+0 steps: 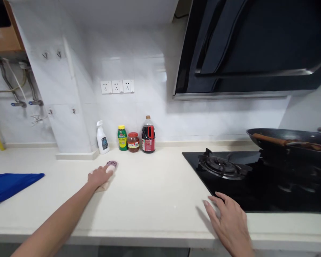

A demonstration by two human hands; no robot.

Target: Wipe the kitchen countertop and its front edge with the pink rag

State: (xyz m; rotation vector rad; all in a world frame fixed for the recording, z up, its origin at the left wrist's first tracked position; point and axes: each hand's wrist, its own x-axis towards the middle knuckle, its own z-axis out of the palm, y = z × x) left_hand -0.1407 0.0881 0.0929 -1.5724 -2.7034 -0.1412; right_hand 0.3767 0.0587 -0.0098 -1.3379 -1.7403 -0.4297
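My left hand reaches out over the pale countertop and presses down on a cloth, with its fingers bent over it. The cloth is light, with a dark purple pattern at its far end and a beige part under the palm; most of it is hidden by the hand. Nearer to me, my right hand is by the front left edge of the black gas stove. Its fingers are apart and hold nothing.
Along the wall stand a white spray bottle, a green bottle, a red-lidded jar and a dark sauce bottle. Blue fabric lies left. A wok sits on the stove under the range hood.
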